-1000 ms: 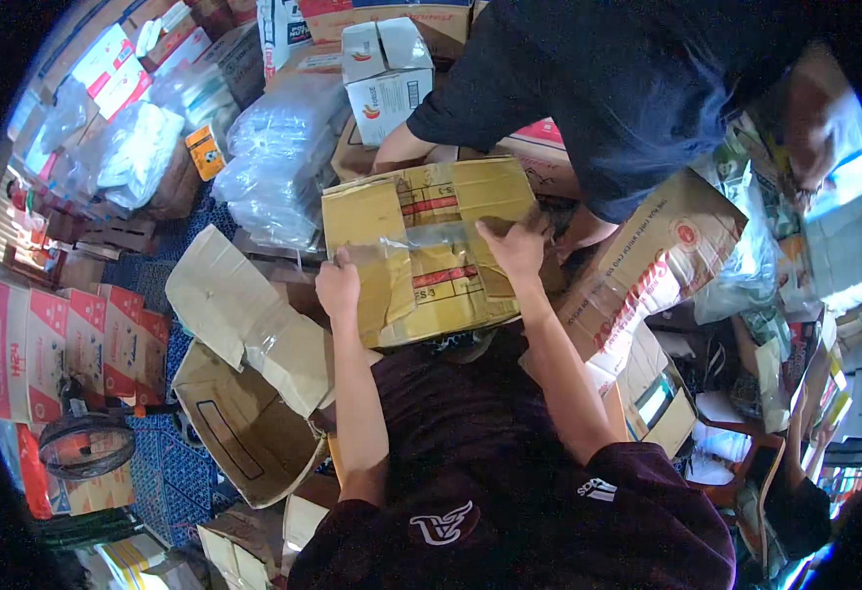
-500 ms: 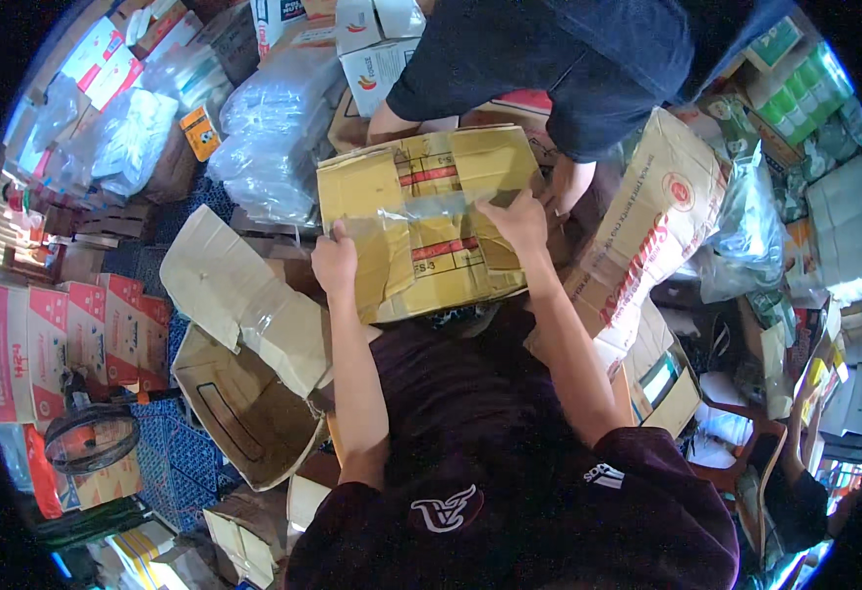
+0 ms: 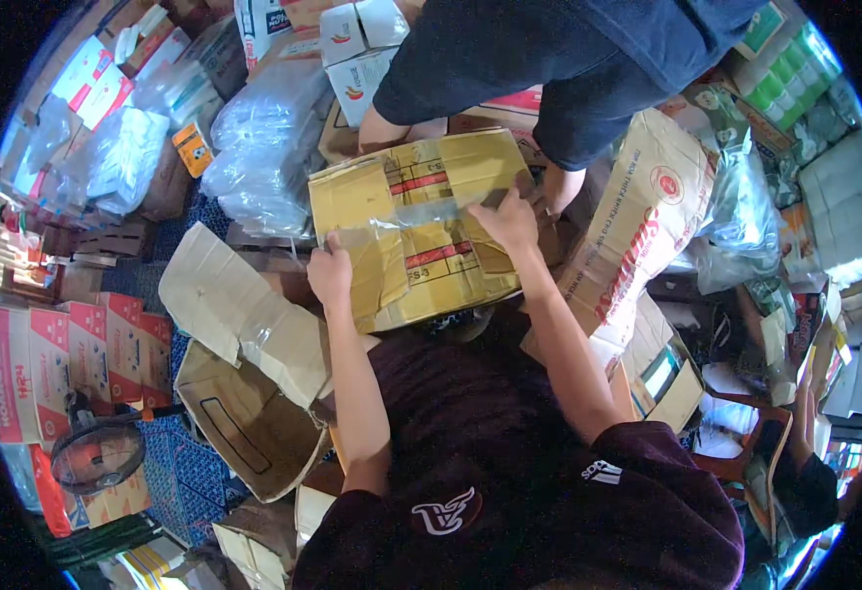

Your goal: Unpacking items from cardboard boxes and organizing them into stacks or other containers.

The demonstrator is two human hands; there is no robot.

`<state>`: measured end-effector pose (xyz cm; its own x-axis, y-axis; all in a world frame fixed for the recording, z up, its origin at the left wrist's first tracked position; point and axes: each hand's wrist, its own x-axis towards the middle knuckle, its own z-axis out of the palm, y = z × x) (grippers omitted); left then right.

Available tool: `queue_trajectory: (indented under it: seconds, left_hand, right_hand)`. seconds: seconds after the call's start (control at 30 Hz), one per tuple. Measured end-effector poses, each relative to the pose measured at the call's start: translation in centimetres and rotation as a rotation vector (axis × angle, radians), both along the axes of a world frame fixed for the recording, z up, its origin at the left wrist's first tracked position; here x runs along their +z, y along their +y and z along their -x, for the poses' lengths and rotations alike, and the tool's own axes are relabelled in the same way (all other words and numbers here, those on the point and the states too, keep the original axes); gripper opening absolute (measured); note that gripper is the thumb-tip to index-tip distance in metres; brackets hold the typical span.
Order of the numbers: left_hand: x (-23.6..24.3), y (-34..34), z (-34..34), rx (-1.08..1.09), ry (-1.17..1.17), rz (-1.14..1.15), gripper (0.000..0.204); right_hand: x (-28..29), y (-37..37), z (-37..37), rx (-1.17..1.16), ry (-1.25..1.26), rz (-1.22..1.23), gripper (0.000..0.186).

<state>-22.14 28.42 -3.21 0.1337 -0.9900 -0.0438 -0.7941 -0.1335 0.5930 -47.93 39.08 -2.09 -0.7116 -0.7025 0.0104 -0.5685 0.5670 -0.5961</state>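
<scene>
A yellow-brown cardboard box (image 3: pixel 360 202) with red printed bands and clear tape across its middle is in front of me, tilted slightly. My left hand (image 3: pixel 330 275) grips its left edge, fingers curled and thumb on top. On the right part of the box lies my right hand (image 3: pixel 512 234), its thumb pointing inward near the tape; some of its fingers are hidden at the edge. To the left of my left forearm stands an open brown carton (image 3: pixel 244 433) with a raised flap. Past my right hand leans a long printed carton (image 3: pixel 637 236).
Another person's legs in dark shorts (image 3: pixel 510 59) are just beyond the box. Stacked red-and-white cartons (image 3: pixel 87 349) and a fan (image 3: pixel 99 454) are at the left. Clear plastic bundles (image 3: pixel 264 138) lie at the far left. A second person's arm (image 3: pixel 803 418) shows at right.
The view has shifted a little. The person's legs beyond the box have moved slightly left. Both my hands keep their places on the box, which is barely moved.
</scene>
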Motion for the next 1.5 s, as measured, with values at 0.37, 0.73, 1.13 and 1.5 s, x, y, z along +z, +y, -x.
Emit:
queue_trajectory:
  seconds: [0.37, 0.73, 1.13, 1.5]
  left_hand:
    - [0.1, 0.2, 0.1, -0.001, -0.027, 0.064, 0.059]
    - [-0.1, 0.2, 0.0, -0.001, -0.039, 0.062, 0.059]
    - [-0.1, 0.2, -0.2, -0.025, -0.028, 0.061, 0.061]
    - [-0.1, 0.3, -0.2, -0.043, -0.046, 0.076, 0.059]
  right_hand:
    - [0.5, 0.3, -2.1, -0.174, 0.364, 0.092, 0.087]
    - [0.1, 0.2, -1.0, -0.074, -0.001, 0.104, 0.068]
    - [-0.4, 0.1, -0.6, -0.063, 0.043, 0.098, 0.076]
    - [1.1, 0.9, -1.4, -0.114, 0.176, 0.074, 0.066]
